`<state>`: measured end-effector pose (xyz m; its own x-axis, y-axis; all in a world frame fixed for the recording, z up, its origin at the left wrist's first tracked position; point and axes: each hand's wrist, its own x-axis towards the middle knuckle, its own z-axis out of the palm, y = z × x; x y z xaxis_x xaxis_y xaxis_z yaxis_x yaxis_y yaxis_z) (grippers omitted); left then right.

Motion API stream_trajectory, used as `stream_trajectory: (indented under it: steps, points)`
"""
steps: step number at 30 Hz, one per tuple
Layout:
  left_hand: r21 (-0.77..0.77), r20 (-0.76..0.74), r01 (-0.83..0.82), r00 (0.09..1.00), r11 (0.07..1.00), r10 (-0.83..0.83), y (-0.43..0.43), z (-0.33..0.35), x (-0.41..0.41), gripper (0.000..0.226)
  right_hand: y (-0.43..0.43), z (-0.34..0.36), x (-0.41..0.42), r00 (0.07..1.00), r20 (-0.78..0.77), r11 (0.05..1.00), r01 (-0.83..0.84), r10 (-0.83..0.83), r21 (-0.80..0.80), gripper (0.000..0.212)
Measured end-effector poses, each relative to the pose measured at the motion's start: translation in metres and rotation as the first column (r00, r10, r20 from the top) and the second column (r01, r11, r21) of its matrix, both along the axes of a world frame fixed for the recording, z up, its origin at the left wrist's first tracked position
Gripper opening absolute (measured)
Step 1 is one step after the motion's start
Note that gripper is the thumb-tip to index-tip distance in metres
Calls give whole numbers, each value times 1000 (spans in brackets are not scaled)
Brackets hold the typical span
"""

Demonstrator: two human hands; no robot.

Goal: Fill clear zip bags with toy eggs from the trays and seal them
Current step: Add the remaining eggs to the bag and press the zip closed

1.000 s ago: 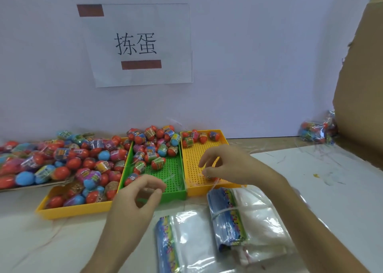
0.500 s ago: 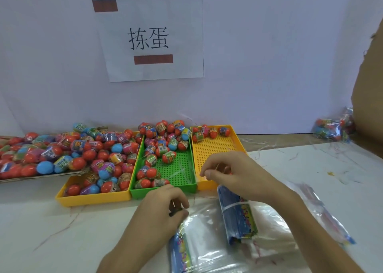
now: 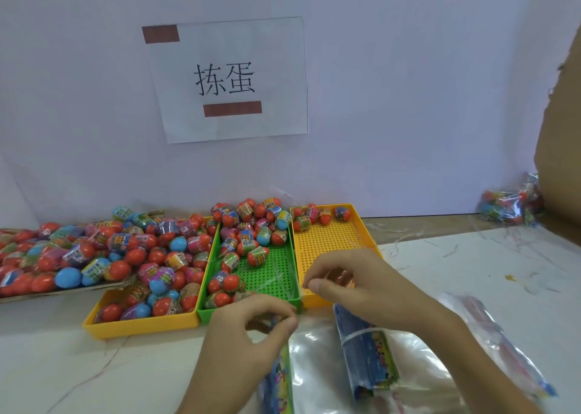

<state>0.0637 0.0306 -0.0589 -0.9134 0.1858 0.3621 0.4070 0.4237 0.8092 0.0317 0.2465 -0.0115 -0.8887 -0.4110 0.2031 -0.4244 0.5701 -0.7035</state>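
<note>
— So, what are the hands doing?

— The left hand (image 3: 251,328) has its fingers curled, with thumb and forefinger pinching the top end of a clear zip bag (image 3: 314,369) that lies flat on the surface (image 3: 63,366). The right hand (image 3: 355,284) hangs over the near end of the right yellow tray (image 3: 330,243), fingers curled and thumb tip forward. It is blurred, so I cannot tell whether it holds anything.

— What lies around them?

— Just below the right wrist is a banded bundle of bags (image 3: 367,357) with blue printed tops. A loose bag (image 3: 484,328) shows beyond the right forearm.

— And the toy eggs (image 3: 251,224)?

— Mostly in the trays, just beyond the hands. The green tray (image 3: 270,275) has them crowded at its far end and down its left side (the near right part is bare mesh). The right yellow tray holds four along its far wall. The left yellow tray (image 3: 141,325) is full.

— Anything further out?

— A flat cardboard tray (image 3: 63,292) heaped with eggs at far left. A paper sign (image 3: 229,80) hangs on the wall. A filled bag (image 3: 509,206) sits at far right, beside a brown cardboard sheet (image 3: 559,162).
</note>
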Motion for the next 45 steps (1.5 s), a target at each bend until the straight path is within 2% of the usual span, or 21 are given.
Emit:
stream_trajectory:
  steps: [1,3,5,7,9,12,15,19,23,28,35,37,39,41,43,45]
  points:
    - [92,71,28,997,995,-34,1,3,1,21,-2,1,1,998,39,999,-49,49,-1,8]
    - [308,201,15,976,951,-81,1,10,2,10,-5,0,3,986,95,990,-141,139,19,20]
    - [562,324,-44,930,826,-171,-1,17,3,8,-10,-1,6,978,83,980,-196,193,24,22]
    - [739,332,-76,906,670,-264,-5,22,1,8,-13,0,8,980,57,981,-190,191,-30,15]
    - [806,298,-94,917,584,-264,-9,25,-1,12,-11,3,7,987,51,980,-146,154,-133,18]
    - [786,278,-144,951,601,-134,-12,24,-3,8,-2,10,6,996,62,948,-43,66,-317,22]
    - [742,237,-180,972,646,-2,-11,21,-4,8,4,13,4,993,120,867,50,11,-495,19]
    - [701,202,-241,970,672,137,-10,17,-6,14,2,12,1,984,174,791,136,-38,-596,13]
    - [690,214,-323,946,648,243,-11,14,-7,21,-2,10,1,982,119,800,189,-147,-570,17]
    - [683,230,-318,948,658,220,-13,15,-8,28,-4,8,0,978,119,818,210,-173,-535,29]
    - [631,238,-302,952,715,192,-13,15,-9,35,-6,9,2,974,132,843,226,-185,-488,28]
    - [603,220,-316,948,732,228,-13,14,-9,39,-7,8,2,974,157,826,221,-162,-519,33]
    - [572,189,-329,944,751,269,-12,14,-9,39,-7,7,2,973,187,804,217,-133,-554,27]
    - [570,172,-328,944,754,281,-11,13,-8,28,-9,6,2,973,191,801,218,-132,-558,23]
    - [606,175,-341,939,719,297,-9,11,-9,9,-10,5,2,970,192,801,231,-148,-552,31]
    - [523,61,-407,894,748,444,-10,10,-6,26,-11,3,0,969,187,810,238,-161,-536,37]
